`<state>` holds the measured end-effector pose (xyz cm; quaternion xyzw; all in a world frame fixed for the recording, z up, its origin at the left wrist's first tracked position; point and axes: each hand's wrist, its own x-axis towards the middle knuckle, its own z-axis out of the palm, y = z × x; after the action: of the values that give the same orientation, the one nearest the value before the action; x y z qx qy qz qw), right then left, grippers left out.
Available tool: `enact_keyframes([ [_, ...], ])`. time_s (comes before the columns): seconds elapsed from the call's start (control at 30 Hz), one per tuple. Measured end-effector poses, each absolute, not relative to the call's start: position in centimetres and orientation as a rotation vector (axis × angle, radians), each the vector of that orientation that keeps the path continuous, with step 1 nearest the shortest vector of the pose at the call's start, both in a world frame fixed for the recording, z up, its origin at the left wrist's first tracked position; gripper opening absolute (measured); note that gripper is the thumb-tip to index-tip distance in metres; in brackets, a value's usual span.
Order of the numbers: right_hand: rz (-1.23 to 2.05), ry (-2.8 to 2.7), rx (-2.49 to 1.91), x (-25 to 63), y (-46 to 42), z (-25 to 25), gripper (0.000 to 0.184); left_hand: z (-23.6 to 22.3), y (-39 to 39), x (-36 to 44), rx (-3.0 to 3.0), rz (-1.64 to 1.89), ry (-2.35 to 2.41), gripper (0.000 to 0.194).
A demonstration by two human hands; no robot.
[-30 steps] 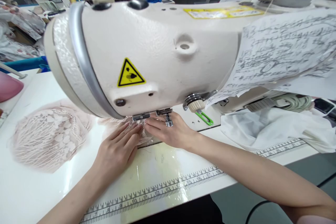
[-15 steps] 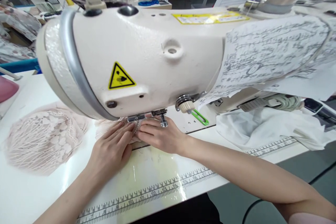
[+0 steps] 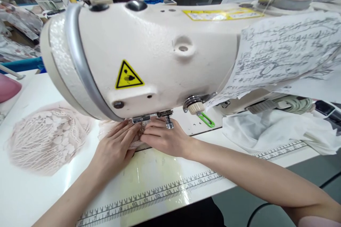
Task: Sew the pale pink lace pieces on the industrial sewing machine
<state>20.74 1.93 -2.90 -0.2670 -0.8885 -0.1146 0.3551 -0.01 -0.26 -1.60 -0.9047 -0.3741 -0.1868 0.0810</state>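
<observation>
Pressing flat with fingers spread, the left hand [image 3: 116, 149] and right hand [image 3: 165, 139] hold a narrow strip of pink lace [image 3: 135, 143] against the white bench [image 3: 32, 191], fingertips almost meeting just under the presser foot [image 3: 142, 118] of the cream sewing machine [image 3: 149, 56]. More pink lace fabric [image 3: 45, 138] lies spread to the left, well apart from the hands, and a printed ruler [image 3: 160, 195] runs along the bench's near edge.

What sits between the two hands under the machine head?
Head view: a narrow strip of pink lace runs between the left hand and right hand, both pressed flat on it below the presser foot.
</observation>
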Motion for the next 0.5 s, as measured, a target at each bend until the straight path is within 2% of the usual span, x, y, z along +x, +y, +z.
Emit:
enact_keyframes([
  [0.5,-0.204,-2.354,-0.631,20.87,2.01,-3.06,0.023,-1.48,-0.26,0.01,-2.685,-0.515,-1.118,0.045],
])
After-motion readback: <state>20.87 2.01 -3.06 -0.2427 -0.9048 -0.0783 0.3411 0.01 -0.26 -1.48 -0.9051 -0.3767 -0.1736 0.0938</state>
